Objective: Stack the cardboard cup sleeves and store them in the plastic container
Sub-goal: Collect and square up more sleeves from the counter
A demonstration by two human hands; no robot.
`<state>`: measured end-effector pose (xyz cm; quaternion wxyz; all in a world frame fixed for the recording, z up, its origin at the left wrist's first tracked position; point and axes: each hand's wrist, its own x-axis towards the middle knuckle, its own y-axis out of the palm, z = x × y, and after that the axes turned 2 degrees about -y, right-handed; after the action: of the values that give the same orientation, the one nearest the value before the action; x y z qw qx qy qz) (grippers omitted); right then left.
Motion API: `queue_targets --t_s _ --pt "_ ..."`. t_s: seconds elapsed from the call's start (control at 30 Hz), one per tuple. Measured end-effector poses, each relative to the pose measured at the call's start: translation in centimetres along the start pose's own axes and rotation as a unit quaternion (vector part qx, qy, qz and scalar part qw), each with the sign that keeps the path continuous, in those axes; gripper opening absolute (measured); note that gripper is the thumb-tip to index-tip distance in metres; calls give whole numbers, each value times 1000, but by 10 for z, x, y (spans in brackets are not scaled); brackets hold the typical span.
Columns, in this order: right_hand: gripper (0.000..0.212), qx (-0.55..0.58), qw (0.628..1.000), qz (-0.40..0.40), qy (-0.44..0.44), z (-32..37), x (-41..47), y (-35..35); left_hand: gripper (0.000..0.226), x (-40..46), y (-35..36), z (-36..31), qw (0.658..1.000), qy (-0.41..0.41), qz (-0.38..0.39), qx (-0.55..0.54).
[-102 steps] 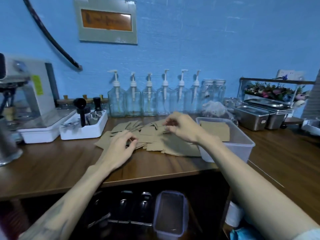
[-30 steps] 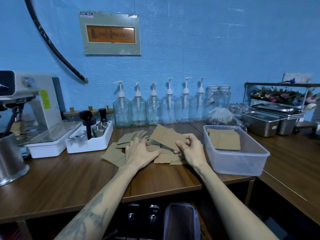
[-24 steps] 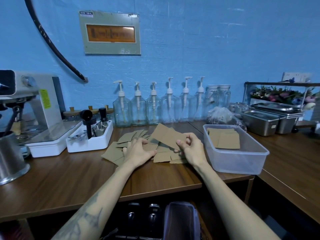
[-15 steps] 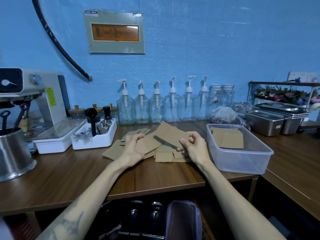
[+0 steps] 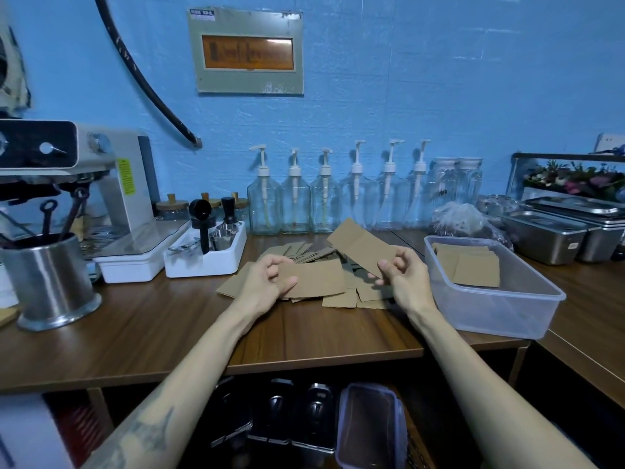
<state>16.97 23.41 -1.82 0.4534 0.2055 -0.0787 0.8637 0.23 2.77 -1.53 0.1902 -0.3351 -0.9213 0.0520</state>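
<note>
Wooden counter [image 5: 142, 336] against a blue wall [image 5: 439, 79]; cardboard cup sleeves being sorted by two bare hands.

Left hand [image 5: 267, 282] grasps one flat sleeve [image 5: 318, 278] by its left end, low over the loose pile of sleeves [image 5: 341, 292] at counter centre. Right hand [image 5: 402, 275] pinches a second sleeve [image 5: 362, 247] by its near end, raised and tilted above the pile. Clear plastic container [image 5: 507, 309] just right of the pile, holding a small stack of sleeves [image 5: 470, 265]. Back row: six pump bottles [image 5: 324, 204]. Left: white espresso machine [image 5: 101, 184], steel canister [image 5: 50, 282], white tray of tools [image 5: 206, 255]. Right: lidded steel pans [image 5: 558, 231], flowers [image 5: 575, 177] behind. Wall: framed panel [image 5: 248, 52], black hose [image 5: 142, 76]. Below the counter: lidded plastic box [image 5: 368, 431].
</note>
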Motion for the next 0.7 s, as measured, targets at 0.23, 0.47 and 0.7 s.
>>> queue_targets --t_s 0.23,0.47,0.7 --pt "25 -100 986 127 -32 1 -8 4 28 3 11 1 998 29 31 38" --pt "35 -122 972 200 -10 7 -16 5 55 -1 13 2 991 70 38 108" --pt "13 -112 969 220 -12 14 -23 7 34 -3 14 1 981 117 39 150"
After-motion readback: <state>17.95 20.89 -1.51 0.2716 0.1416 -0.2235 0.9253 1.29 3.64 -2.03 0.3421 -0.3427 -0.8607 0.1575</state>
